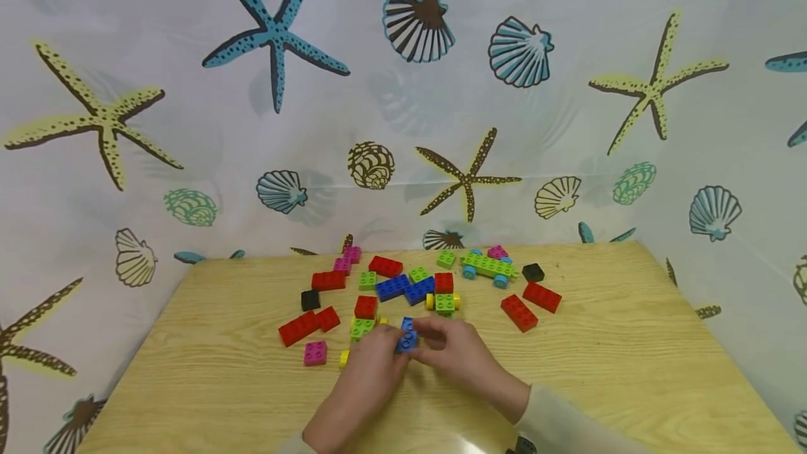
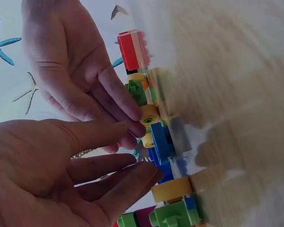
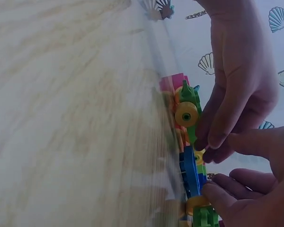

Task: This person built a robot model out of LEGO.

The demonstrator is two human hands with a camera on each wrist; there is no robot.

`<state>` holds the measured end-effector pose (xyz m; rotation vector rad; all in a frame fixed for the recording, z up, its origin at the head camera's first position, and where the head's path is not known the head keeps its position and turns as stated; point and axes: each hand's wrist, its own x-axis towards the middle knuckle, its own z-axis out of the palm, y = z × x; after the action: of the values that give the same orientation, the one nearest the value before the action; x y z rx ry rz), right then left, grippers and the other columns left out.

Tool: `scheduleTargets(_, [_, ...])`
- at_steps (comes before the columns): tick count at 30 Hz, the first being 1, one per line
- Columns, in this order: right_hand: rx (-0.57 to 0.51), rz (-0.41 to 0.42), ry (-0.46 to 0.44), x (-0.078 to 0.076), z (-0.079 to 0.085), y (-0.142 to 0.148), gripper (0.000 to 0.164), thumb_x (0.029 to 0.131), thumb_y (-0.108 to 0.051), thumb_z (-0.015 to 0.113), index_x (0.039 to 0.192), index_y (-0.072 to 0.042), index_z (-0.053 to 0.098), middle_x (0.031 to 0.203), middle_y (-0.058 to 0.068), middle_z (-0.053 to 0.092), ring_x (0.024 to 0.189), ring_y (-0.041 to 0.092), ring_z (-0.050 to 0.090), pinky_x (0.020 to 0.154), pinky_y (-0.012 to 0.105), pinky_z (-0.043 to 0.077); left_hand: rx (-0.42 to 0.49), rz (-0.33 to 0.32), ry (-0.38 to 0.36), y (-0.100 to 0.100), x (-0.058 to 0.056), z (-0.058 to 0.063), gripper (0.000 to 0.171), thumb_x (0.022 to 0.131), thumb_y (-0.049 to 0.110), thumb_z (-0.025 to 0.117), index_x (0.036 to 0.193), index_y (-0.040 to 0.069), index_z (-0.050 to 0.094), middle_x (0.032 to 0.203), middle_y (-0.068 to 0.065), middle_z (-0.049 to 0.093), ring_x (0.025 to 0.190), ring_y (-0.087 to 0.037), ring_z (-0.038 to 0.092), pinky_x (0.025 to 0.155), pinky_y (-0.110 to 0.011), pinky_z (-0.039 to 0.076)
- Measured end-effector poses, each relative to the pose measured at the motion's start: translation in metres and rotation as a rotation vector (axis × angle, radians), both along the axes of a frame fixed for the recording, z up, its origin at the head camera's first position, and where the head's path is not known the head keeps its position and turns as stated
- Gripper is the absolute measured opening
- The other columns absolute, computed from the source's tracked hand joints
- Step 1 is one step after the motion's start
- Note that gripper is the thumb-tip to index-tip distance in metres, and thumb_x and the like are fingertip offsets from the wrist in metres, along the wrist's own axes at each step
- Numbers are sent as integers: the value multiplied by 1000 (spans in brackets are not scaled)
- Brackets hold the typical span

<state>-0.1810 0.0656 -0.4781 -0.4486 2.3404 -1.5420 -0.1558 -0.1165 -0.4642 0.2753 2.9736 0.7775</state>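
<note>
Pale sleeve [image 1: 570,420], right hand [image 1: 459,354] and left hand [image 1: 376,364] by blue brick [image 1: 408,334], either grip's hold unclear, wood-grain table [image 1: 605,363], shell-print cloth [image 1: 555,132]

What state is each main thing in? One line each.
Left hand, beside near blue brick, grip unclear
Right hand, beside near blue brick, grip unclear
Near blue brick, between the hands, partly covered
Rear blue bricks, studs up
Green base with blue wheels, on its wheels
Right yellow-wheeled piece, studs up
Left yellow-wheeled piece, partly hidden
Front pink brick, studs up, loose
</note>
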Motion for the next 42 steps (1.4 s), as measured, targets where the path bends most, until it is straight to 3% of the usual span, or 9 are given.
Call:
scheduleTargets(3, [26,12,9,1,-1,-2,45,105,-14,79,147,-2,71,153,17,71,139,38,71,112,48,62,-25,-17,-26,1,-2,-1,28,102,16,83,123,-3,81,111,-12,79,107,-27,75,100,-51,66])
scheduleTargets(8, [46,35,32,3,-3,-2,42,106,-11,76,146,1,71,152,19,72,139,38,71,111,48,63,-62,-40,-8,2,-4,-5,21,104,14,81,116,-3,82,100,-8,76,91,-20,71,91,-46,67])
scheduleTargets(12, [56,40,45,5,-4,1,40,108,-12,74,146,1,71,150,19,72,137,37,73,111,48,63,-74,-39,-5,2,-5,-8,14,104,11,79,105,-2,82,89,-5,70,79,-17,61,77,-39,62])
scheduleTargets(19, [69,38,-19,6,-5,5,40,108,-12,74,147,-5,72,150,15,74,137,33,73,111,48,63,-103,0,-53,5,-7,-5,19,102,18,83,105,-1,82,88,-4,66,77,-16,56,70,-32,55])
scheduleTargets(28, [5,58,-13,6,-5,6,40,105,-8,76,145,-2,73,147,18,75,136,36,74,109,46,64,-98,9,-39,2,-14,-13,11,102,11,80,97,2,80,79,-2,66,71,-15,56,66,-33,53])
scheduleTargets(32, [4,42,-16,6,-6,7,39,105,-9,77,143,-3,74,147,17,75,135,35,75,108,44,65,-57,20,-66,-2,-14,-13,10,103,9,78,100,0,82,83,-4,72,74,-16,61,69,-35,57])
scheduleTargets(33, [5,35,-16,7,-5,8,38,105,-9,77,143,-4,74,147,17,75,134,35,75,108,44,65,-40,26,-77,-1,-11,-8,10,103,8,78,101,0,82,85,-4,75,76,-16,63,71,-36,59])
scheduleTargets(36, [-5,4,-18,7,-3,11,37,105,-8,77,141,-4,74,145,16,76,130,33,77,106,42,65,19,30,-79,-5,-7,-7,9,102,8,79,103,1,85,90,-4,80,80,-15,68,77,-40,64])
scheduleTargets(42, [20,-72,47,5,3,24,30,103,-7,80,133,-7,78,137,11,78,125,30,77,105,41,66,196,61,-115,-16,0,-2,10,101,14,83,108,8,86,100,0,83,93,-14,72,88,-41,67])
